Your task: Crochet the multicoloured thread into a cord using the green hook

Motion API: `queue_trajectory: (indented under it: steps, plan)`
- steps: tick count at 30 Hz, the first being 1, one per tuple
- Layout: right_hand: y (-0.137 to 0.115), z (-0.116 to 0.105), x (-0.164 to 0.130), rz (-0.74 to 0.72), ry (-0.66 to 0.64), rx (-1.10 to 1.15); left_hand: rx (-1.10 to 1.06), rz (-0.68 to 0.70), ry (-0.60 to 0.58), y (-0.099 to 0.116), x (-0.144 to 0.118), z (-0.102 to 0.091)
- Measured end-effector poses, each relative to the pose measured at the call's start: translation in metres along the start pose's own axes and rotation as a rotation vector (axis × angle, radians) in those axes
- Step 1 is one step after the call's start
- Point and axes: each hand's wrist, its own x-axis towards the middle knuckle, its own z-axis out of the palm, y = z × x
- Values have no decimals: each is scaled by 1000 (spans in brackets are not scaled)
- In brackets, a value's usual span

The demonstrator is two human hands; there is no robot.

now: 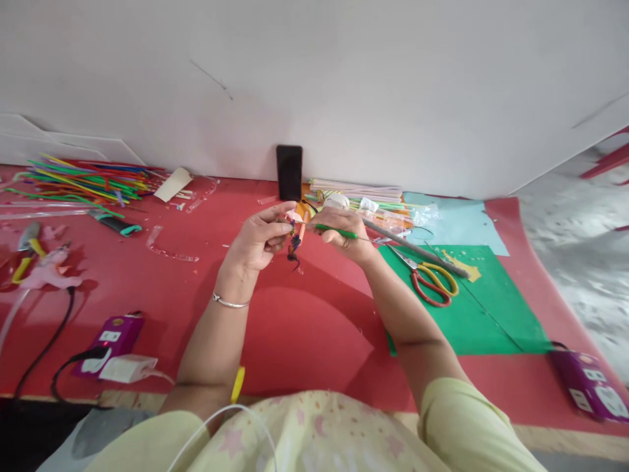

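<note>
We pinch a small orange and pink craft piece (297,224), dark threads dangling, between the fingers of our left hand (258,241), raised above the red mat (295,328). Our right hand (344,235) grips a green stick (337,231) touching it. Scissors (432,282) lie near on green paper (486,314)

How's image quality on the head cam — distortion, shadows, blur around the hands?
Head view: strong wide-angle bend, the red mat's far edge curves; light is soft and even, with a faint shadow under the forearms. The left hand and right hand look reasonably sharp, but the small craft piece pinched between them is too small to resolve. The scissors read clearly; no obvious glare.
</note>
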Motion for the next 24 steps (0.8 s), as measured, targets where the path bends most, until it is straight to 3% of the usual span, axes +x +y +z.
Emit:
queue_trajectory:
  steps: [9, 13, 16, 19, 24]
  plan:
    - [-14, -13, -2, -23, -133, -34, 72, 16, -43, 4, -4, 0]
    - [-1, 5, -1, 101, -100, 137, 118, 55, -95, -1, -4, 4]
    - [14, 28, 1, 256, 17, 407, 201, 288, 73, -12, -3, 9]
    - [20, 42, 1, 297, 75, 506, 348, 516, 271, -22, -2, 10]
    - [9, 43, -2, 284, 65, 434, 333, 479, 253, -24, -3, 11]
